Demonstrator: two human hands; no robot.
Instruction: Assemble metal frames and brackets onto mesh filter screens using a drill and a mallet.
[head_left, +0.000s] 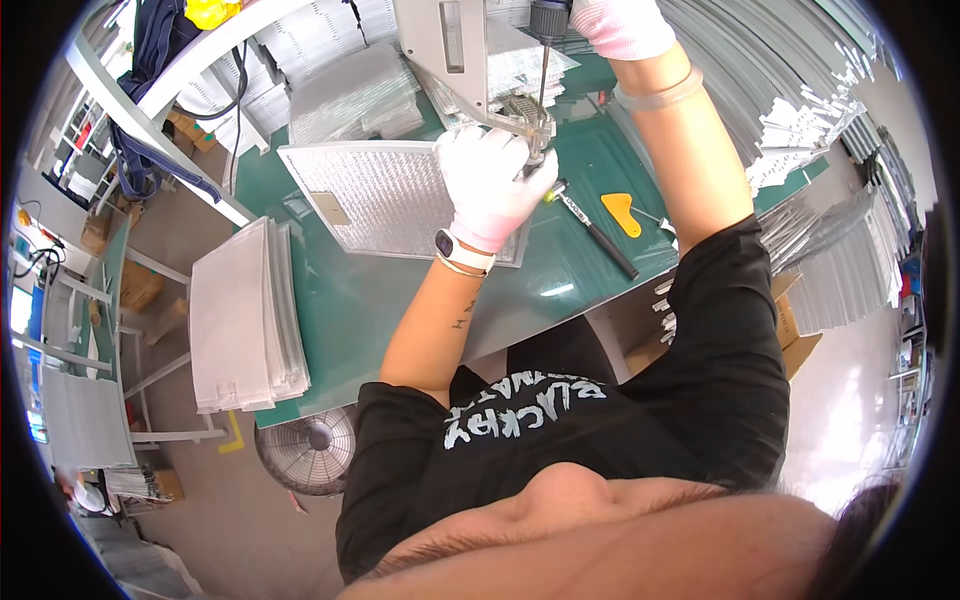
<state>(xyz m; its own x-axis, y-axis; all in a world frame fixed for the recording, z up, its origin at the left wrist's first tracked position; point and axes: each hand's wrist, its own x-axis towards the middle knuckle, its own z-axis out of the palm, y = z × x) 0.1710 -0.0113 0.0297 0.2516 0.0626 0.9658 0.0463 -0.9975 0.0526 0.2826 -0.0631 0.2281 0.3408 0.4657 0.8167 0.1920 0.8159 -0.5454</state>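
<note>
My left hand (490, 185), in a white glove, is closed at the far right corner of a framed, textured light-grey panel (385, 195). Its fingertips press near a small metal fixture (541, 135), right below a thin drill bit (544, 75). What lies inside the fingers is hidden. Above, the dark chuck (550, 18) belongs to a drill press with a pale metal arm (445, 50). My right hand (625, 25), gloved as well, is raised beside the chuck at the top edge; its fingers are partly cut off, and whatever they touch cannot be seen.
A black-handled hammer (600, 235) and a yellow scraper (621, 214) lie on the green tabletop (345, 330). Panel stacks stand at the left edge (245, 315) and behind (355, 95). Long metal strips (800, 140) pile up at right. A round fan (310, 450) stands below the table.
</note>
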